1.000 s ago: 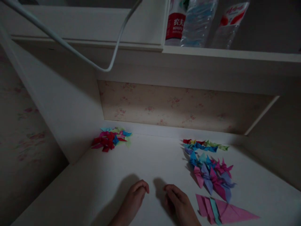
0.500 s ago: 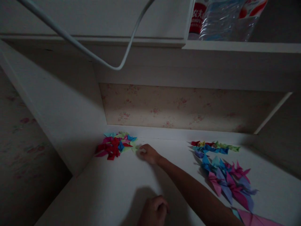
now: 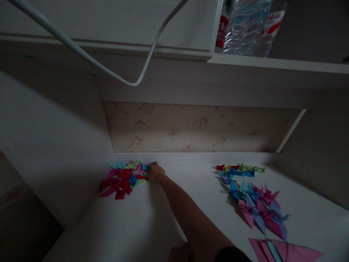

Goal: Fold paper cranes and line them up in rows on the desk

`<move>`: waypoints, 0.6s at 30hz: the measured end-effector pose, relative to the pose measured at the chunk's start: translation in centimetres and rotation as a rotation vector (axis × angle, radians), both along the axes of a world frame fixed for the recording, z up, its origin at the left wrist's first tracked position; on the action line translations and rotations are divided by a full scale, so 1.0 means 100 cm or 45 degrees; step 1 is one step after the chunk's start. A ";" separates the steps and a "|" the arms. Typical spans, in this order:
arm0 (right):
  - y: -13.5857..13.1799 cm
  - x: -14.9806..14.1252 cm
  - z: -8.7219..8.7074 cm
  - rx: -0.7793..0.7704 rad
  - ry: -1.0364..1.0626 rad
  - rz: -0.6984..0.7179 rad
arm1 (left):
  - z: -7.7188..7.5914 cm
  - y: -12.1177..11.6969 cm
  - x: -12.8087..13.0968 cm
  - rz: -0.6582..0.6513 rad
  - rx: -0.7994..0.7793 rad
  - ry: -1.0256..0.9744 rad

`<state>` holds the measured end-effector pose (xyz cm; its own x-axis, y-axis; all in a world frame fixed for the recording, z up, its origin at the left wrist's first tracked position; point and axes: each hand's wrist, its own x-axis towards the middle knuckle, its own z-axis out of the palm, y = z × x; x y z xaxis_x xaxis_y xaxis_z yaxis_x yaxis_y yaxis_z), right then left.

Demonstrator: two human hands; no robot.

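The white desktop is stretching out before me. A long cluster of folded paper pieces is covering part of its right side; a smaller, many-coloured paper pile is sitting at the far left. The right hand is meeting that pile's right edge; I can't tell whether its fingers are gripping. The left hand is showing dimly below, fingers unreadable.

Lighting: dim, grey throughout. Shadows: soft, lying left of the folded paper figures at right and below the right forearm; diagonal shade across the left side panel; lower left corner nearly black. Glints: faint, on plastic bottles. Fine detail: soft.
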<state>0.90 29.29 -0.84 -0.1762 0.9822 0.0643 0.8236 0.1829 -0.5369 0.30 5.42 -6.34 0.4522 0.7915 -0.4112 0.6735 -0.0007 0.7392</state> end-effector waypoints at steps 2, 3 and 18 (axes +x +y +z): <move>-0.001 0.000 0.002 0.030 0.035 -0.013 | 0.005 -0.002 -0.001 0.011 0.020 -0.012; -0.003 0.001 0.004 0.050 0.063 -0.021 | 0.008 -0.004 -0.001 0.021 0.038 -0.046; -0.213 0.134 -0.010 0.120 0.794 -0.113 | 0.045 -0.023 -0.007 0.549 0.227 -0.566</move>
<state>14.27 8.01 -1.82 0.0040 0.9766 0.2151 0.3758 0.1979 -0.9053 -0.37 3.08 -1.86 0.1750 0.9791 -0.1033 0.2700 0.0531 0.9614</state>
